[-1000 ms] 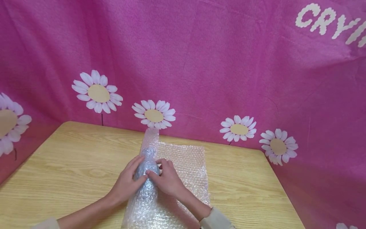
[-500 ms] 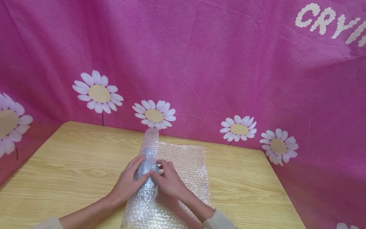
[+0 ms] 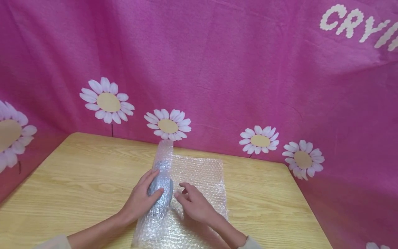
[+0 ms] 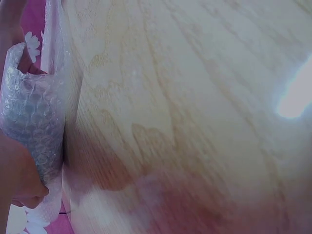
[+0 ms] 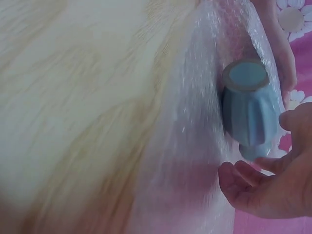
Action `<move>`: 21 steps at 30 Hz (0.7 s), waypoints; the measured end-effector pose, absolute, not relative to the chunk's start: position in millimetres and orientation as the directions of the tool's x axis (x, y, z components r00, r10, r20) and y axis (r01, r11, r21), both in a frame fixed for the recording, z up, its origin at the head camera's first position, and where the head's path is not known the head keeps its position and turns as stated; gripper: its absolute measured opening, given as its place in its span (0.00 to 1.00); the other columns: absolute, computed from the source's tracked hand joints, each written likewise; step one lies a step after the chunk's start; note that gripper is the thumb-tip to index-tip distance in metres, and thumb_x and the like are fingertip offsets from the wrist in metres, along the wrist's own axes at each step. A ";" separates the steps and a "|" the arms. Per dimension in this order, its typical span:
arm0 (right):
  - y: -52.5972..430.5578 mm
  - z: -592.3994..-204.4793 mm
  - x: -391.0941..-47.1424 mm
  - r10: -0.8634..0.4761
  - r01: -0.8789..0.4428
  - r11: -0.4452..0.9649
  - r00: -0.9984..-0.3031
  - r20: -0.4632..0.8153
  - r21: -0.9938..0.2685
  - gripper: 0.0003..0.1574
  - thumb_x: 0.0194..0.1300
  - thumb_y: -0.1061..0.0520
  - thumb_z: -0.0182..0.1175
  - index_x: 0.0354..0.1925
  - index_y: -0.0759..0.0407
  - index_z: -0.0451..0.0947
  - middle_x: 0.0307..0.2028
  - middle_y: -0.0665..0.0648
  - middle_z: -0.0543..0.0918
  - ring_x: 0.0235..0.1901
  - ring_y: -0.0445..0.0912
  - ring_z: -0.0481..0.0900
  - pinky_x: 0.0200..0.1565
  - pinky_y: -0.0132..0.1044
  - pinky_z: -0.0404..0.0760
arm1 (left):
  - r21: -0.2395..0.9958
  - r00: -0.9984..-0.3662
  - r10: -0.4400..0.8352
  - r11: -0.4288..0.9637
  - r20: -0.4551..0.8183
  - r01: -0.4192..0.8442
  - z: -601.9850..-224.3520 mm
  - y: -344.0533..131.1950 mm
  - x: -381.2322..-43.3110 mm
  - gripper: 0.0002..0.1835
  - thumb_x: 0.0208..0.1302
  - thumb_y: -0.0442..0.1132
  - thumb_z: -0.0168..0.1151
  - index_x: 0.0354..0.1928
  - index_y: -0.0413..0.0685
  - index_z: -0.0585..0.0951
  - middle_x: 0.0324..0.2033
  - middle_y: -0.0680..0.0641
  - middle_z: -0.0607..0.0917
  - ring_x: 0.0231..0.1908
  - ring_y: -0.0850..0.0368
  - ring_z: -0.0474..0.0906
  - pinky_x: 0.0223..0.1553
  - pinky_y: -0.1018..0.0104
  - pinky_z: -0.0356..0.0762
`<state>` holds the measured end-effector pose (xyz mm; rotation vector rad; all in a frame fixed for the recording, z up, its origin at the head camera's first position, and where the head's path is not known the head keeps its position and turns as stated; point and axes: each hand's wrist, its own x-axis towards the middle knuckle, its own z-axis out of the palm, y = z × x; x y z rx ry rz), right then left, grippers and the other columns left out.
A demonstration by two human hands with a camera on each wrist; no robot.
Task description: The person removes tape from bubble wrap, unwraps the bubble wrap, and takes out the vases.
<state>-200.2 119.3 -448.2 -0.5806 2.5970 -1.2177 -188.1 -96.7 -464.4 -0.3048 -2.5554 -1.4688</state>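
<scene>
A blue-grey fluted vase (image 5: 249, 109) lies on its side, its round base towards the right wrist camera. Clear bubble wrap (image 3: 199, 169) is folded over it from the left, leaving the vase's right side bare. My left hand (image 3: 141, 195) grips the covered vase, thumb on top and fingers along its far left side; the left wrist view shows that hand (image 4: 22, 175) against the bubbles. Just right of the vase, my right hand (image 3: 197, 205) hovers over the flat wrap with loosely bent fingers, holding nothing. Fingertips of that hand (image 5: 285, 180) are near the vase's narrow neck.
The wrap spreads over a light wood-grain table (image 3: 264, 197), its rolled strip reaching almost to the back edge. A pink cloth (image 3: 217, 69) with white daisies hangs behind and along both sides of the table.
My right hand has let go of the wrap over the vase and drawn back to the right and nearer. The left hand stays on the vase, nearly still.
</scene>
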 end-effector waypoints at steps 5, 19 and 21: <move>131.2 -451.1 -197.7 -0.445 -0.293 0.611 -0.896 -0.012 -0.735 0.33 0.75 0.44 0.54 0.66 0.65 0.69 0.56 0.66 0.77 0.50 0.56 0.81 0.52 0.52 0.80 | 0.830 -0.964 0.086 0.494 0.250 0.260 -464.7 -96.1 -188.4 0.37 0.66 0.44 0.64 0.74 0.42 0.65 0.73 0.34 0.60 0.70 0.32 0.57 0.65 0.33 0.56; 160.3 -454.0 -186.8 -0.535 -0.471 0.676 -0.843 0.062 -0.566 0.29 0.73 0.47 0.56 0.63 0.66 0.73 0.56 0.62 0.79 0.56 0.54 0.76 0.59 0.51 0.75 | 0.832 -0.965 0.078 0.491 0.251 0.256 -463.9 -94.5 -189.0 0.36 0.65 0.42 0.65 0.73 0.40 0.66 0.72 0.33 0.61 0.69 0.31 0.58 0.66 0.34 0.56; 165.0 -454.6 -184.3 -0.547 -0.490 0.688 -0.835 0.060 -0.535 0.29 0.73 0.48 0.56 0.63 0.65 0.73 0.56 0.61 0.79 0.57 0.54 0.76 0.59 0.51 0.74 | 0.832 -0.963 0.080 0.488 0.257 0.263 -463.8 -94.3 -189.3 0.36 0.65 0.41 0.65 0.73 0.39 0.66 0.72 0.33 0.61 0.69 0.32 0.58 0.66 0.35 0.56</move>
